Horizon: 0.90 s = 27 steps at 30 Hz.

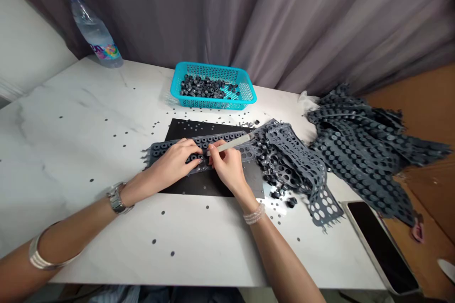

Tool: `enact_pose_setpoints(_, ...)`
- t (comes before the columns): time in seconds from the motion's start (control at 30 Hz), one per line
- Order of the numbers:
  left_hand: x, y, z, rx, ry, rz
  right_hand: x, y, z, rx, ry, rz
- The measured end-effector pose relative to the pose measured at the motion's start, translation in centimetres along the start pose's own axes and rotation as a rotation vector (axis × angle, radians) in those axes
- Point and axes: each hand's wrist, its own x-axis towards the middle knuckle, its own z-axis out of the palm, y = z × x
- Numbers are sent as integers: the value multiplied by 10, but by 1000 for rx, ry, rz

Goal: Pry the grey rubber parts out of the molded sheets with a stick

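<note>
A grey rubber sheet (161, 147) studded with small rings lies across a black mat (188, 129) in the middle of the white table. My left hand (176, 162) presses flat on the sheet, fingers spread over it. My right hand (227, 166) is closed around a slim pale tool (236, 143), a blade or punch; its tip meets the sheet beside my left fingertips. A heap of emptied, holed sheets (295, 161) lies just right of my right hand.
A turquoise basket (249, 94) with several dark rings stands behind the mat. A large pile of ringed sheets (362, 147) fills the right side. A phone (382, 246) lies at the front right edge, a water bottle (94, 31) at the back left. Small black discs dot the table (88, 118).
</note>
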Motion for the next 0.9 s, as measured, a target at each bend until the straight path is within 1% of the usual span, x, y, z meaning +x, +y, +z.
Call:
enact_pose_setpoints(0.1,-1,2,1,1,26,-13,-1,1,-2,-20,-14,-16)
enact_pose_setpoints(0.23,-3,7,-1,3,14,-23,-3,0,-1,-54,-16,-51)
enact_pose_setpoints(0.5,-1,9,0,5,36,3,-4,-4,4,-162,-6,-142)
enact_pose_setpoints(0.6,-3,12,-1,-44,35,16,-6,-5,8,-219,27,-149)
enact_pose_setpoints(0.67,-6,15,-6,-125,46,13,-6,-6,10,-217,45,-131)
enact_pose_setpoints(0.73,-9,18,-15,-272,94,-54,-6,-6,10,-195,53,-119)
enact_pose_setpoints(0.77,-11,19,-20,-378,134,-123,-5,-5,10,-177,57,-114)
enact_pose_setpoints(0.83,-12,18,-30,-647,211,-309,-4,-2,7,-108,62,-88)
enact_pose_setpoints(0.9,-11,12,-37,-947,234,-479,-3,1,3,13,85,-35)
